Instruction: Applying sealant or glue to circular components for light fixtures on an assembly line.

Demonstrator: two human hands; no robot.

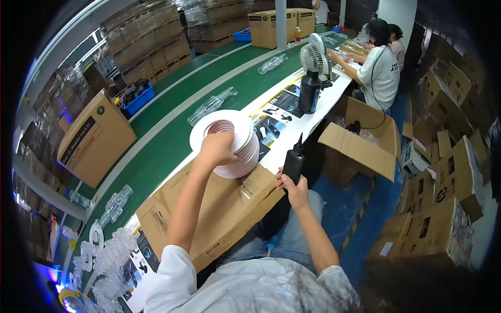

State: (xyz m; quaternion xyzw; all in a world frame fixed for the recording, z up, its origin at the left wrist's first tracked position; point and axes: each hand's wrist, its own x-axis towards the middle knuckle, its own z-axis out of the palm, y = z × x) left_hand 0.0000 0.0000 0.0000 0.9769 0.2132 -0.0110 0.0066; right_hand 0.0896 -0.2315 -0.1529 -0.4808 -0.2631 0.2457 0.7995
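Observation:
A tall stack of flat white rings [245, 168] stands, leaning slightly, on a folded brown cardboard box [209, 219] in front of me. From above, my left hand [219, 148] is closed on the near side of the stack, with its fingers reaching into the centre hole. Those fingertips are hidden inside. My right hand [293, 190] is wrapped round the lower part of a black squeeze bottle [295, 163] with a pointed nozzle. The bottle is upright, just past the box's right end.
Clear plastic pieces [107, 255] lie heaped at left, and others [213, 106] rest on the green conveyor [172, 122]. Beyond the stack stand a larger black bottle [310, 91] and a fan [313, 57]. An open carton [360, 151] sits at right. Two people [380, 73] work farther along.

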